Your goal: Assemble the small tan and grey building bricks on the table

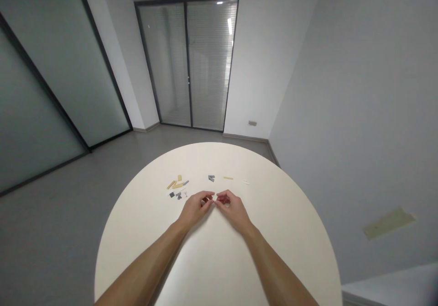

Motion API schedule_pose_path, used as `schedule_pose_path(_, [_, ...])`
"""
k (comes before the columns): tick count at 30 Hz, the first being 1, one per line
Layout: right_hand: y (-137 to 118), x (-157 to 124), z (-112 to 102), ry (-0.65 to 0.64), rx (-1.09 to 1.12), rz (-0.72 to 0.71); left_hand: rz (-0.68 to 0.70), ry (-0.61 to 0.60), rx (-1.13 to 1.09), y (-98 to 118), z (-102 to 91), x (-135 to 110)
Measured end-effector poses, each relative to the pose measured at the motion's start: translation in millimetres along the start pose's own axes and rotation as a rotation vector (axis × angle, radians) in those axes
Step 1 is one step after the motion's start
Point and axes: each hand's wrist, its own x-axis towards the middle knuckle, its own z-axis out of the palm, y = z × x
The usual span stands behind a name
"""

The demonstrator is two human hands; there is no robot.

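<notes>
Both bare forearms (140,269) angle inward from six o'clock over the round cream table (219,269); the left hand (195,208) and right hand (232,210) meet near its centre, fingers (222,197) closed together, pinching a tiny pale piece (212,197); small tan and grey plastic bricks (176,183) lie loose around twelve o'clock.

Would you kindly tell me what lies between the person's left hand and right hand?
The head view shows a small pale piece between the left hand and the right hand; it is too small to identify exactly.
</notes>
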Motion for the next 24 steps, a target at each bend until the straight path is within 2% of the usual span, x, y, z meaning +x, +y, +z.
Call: schedule_pose_path(24, [1.4, 1.2, 0.5, -0.035, 0.014, -0.018, -0.006, 0.001, 0.010, 4.0, -2.2, -2.1])
